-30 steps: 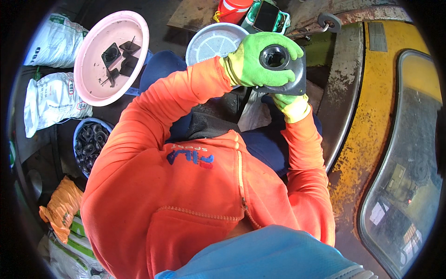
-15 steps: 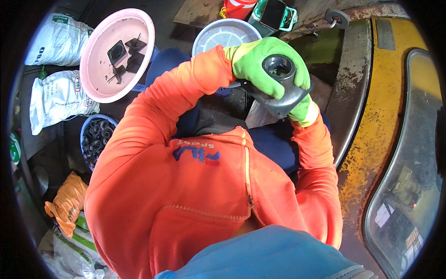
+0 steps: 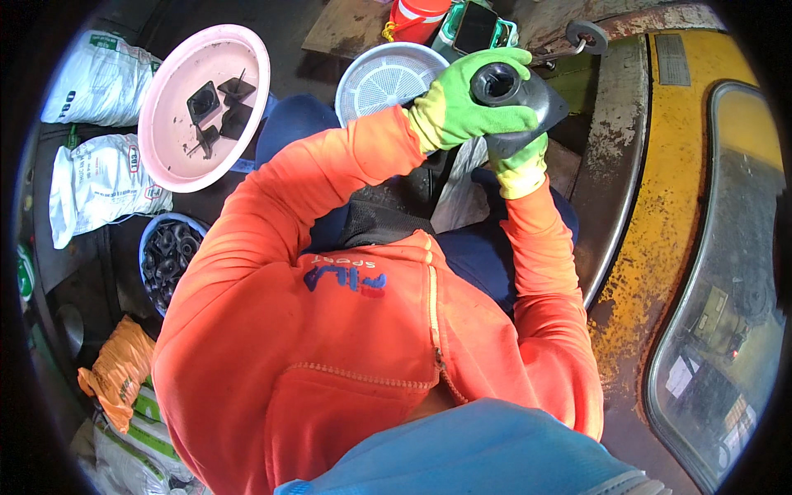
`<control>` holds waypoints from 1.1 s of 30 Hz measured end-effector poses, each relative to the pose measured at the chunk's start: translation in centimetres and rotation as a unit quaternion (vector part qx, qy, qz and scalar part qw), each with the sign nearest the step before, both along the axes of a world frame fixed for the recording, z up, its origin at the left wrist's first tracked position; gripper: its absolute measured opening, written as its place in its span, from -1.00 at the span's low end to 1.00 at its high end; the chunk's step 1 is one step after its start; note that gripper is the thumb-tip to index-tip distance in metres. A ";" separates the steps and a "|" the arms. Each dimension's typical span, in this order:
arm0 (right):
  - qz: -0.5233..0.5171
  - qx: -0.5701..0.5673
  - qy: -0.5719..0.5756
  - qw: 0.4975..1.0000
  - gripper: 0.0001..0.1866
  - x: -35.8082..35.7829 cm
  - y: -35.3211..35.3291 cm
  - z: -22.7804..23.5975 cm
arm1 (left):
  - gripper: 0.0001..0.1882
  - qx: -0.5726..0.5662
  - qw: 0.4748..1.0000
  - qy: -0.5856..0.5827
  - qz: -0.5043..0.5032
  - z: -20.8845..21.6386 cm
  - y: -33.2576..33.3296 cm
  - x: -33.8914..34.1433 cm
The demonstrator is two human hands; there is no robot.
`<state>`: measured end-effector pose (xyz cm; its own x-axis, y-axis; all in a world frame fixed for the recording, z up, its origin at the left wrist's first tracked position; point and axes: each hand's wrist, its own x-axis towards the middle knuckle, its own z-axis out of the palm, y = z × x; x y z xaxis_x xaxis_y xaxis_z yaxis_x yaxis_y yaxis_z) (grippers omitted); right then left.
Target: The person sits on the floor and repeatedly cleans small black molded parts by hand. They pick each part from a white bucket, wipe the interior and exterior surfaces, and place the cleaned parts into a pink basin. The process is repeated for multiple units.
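Note:
Up in front of me, a black moulded part has a round hollow collar and a wider, flat base with corners. My left hand, in a green glove, is closed round the collar, its thumb along the near side and a finger along the far side. Beneath the base, my right hand, gloved too, holds the part from below; its fingers are mostly hidden. A pink basin at the far left bears several smaller black square pieces.
Beyond my left forearm is a pale blue perforated basket. A blue tub full of black rubber pieces stands at left, near white sacks. A red bucket is at the back. A rusty yellow machine panel borders my right side.
The black part has turned and shifted slightly right and away from me. My left hand's upper finger has straightened along the collar; my right hand now sits lower under the base.

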<state>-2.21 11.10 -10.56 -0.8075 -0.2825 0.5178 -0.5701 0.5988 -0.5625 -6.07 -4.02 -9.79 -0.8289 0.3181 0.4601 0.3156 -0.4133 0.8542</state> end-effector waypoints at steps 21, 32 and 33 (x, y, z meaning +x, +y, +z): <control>0.119 -0.050 -0.198 0.972 -0.42 2.7 -0.5 3.7 | -0.57 -0.053 0.979 0.124 -0.155 0.4 -2.0 -0.4; 0.205 -0.110 -0.231 0.945 -0.53 3.9 -1.5 0.7 | -0.35 0.008 0.875 0.174 -0.453 1.2 -2.1 -1.0; 0.200 -0.128 -0.234 0.943 -0.55 3.5 -1.4 0.9 | -0.33 0.005 0.871 0.191 -0.453 1.6 -2.2 -1.5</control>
